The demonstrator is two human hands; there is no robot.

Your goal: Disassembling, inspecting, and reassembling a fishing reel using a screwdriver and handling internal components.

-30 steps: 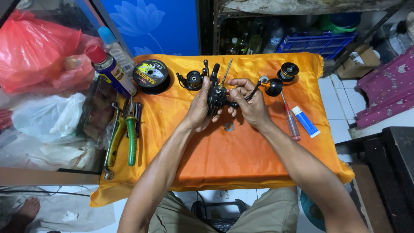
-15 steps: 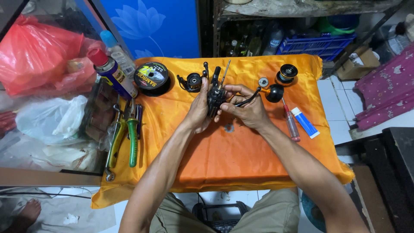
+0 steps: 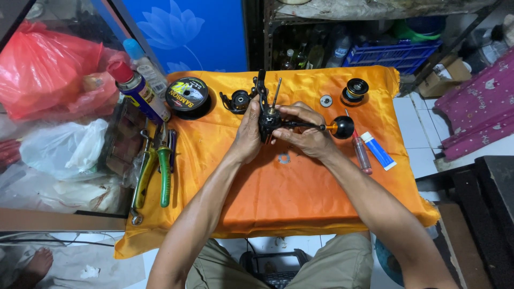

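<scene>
Head-worn camera, looking steeply down, fairly near, orange-draped table (image 3: 300, 208), perhaps slightly tilted

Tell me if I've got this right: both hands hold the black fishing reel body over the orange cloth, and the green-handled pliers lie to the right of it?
Not quite. The head view shows the green-handled pliers to the left of the black fishing reel body, not the right. Left hand and right hand do hold it over the orange cloth.

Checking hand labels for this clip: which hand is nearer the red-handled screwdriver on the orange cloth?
Right. The right hand grips the reel body just left of the screwdriver, apart from it. The left hand is on the reel's far side, farther away.
</scene>
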